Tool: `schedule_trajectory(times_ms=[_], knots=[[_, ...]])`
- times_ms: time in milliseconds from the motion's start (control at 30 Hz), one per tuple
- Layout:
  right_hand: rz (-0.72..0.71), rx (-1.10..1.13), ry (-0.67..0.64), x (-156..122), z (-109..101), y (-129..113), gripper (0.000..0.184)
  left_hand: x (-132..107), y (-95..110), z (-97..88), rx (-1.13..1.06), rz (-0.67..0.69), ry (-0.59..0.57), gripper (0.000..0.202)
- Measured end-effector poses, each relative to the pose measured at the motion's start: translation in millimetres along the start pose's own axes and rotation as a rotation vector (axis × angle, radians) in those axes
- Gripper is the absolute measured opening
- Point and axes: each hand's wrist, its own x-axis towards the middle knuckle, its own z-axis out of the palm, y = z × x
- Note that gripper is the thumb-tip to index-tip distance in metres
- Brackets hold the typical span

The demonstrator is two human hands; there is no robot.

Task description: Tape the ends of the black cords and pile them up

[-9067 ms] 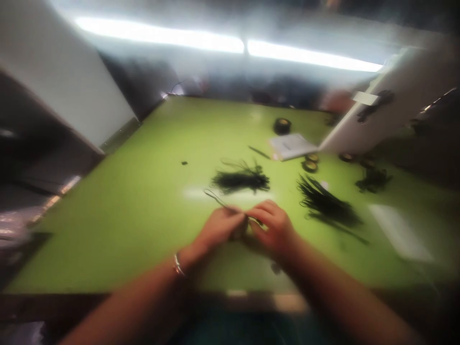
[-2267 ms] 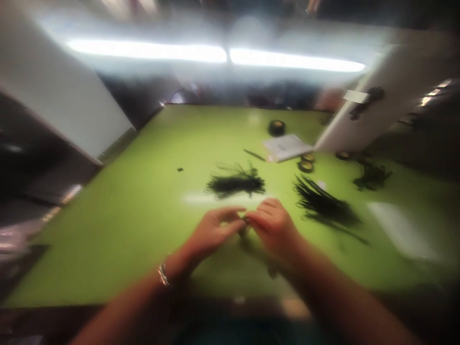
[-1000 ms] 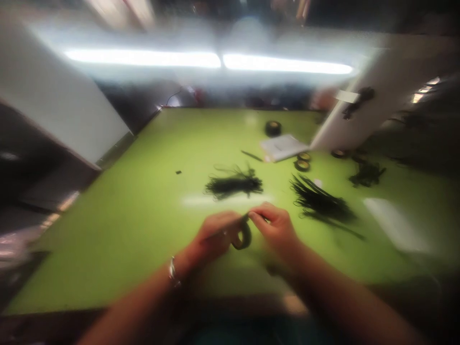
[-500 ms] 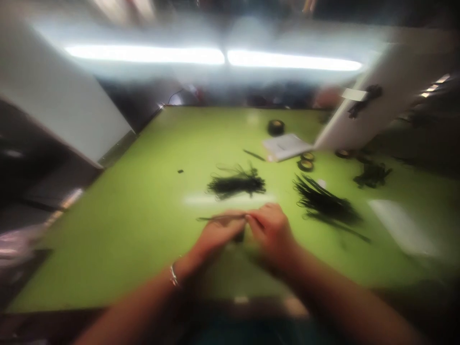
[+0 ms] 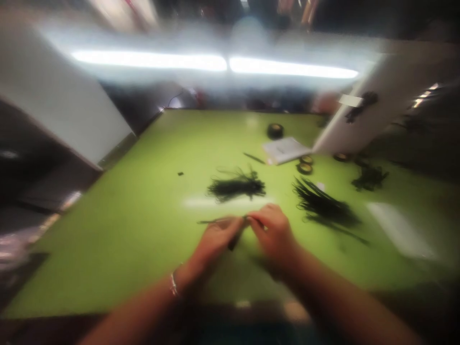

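**benchlurker:** what step are you on there? pic's pretty smeary.

**OP:** yeah, sorry about the blur. Both my hands are pinched together over the near middle of the green worktop (image 5: 125, 230). My left hand (image 5: 215, 238) is closed on a thin black wire (image 5: 212, 221). Its free end pokes out to the left, lying roughly level just above the worktop. My right hand (image 5: 275, 233) is pinched on the other end, fingertips almost touching the left ones. A short dark bit (image 5: 233, 243) hangs down between the two hands. It could be tape or the wire's own tail, I can't tell from this. I'd say I'm partway through binding or twisting that one wire, not finished.

**benchlurker:** and what does the next bit need?

**OP:** my guess is a firm pinch from the left while the right works the dark bit round tight, so the strand doesn't slip. It's small finger work, no big arm moves.

**benchlurker:** what's the wire like?

**OP:** thin, black, floppy-looking, a single strand. It looks the same as the frayed black bundle (image 5: 236, 187) just past my hands and the fan-shaped pile (image 5: 323, 207) off to the right, both clear of the hands. A tape roll (image 5: 304, 167) and a white notepad (image 5: 285, 149) sit further back.
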Motion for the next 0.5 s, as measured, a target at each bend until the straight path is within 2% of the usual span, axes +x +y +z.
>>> schedule_trajectory(times_ms=[100,233,400,500], knots=[[-0.106,-0.088,-0.007,-1.2,-0.2,0.1,0.012,0.7,1.3,0.7,-0.047,-0.093,0.069,0.051],[-0.187,-0.143,-0.030,-0.8,-1.3,2.3,0.018,2.6,2.4,-1.8,-0.054,-0.115,0.075,0.045],[-0.072,0.057,-0.103,1.8,-4.4,6.5,0.011,4.6,4.8,-7.5,0.018,-0.024,0.049,0.034],[0.007,0.102,-0.225,2.3,-6.0,5.6,0.013,5.2,8.6,-8.6,0.164,0.102,0.021,0.032]])
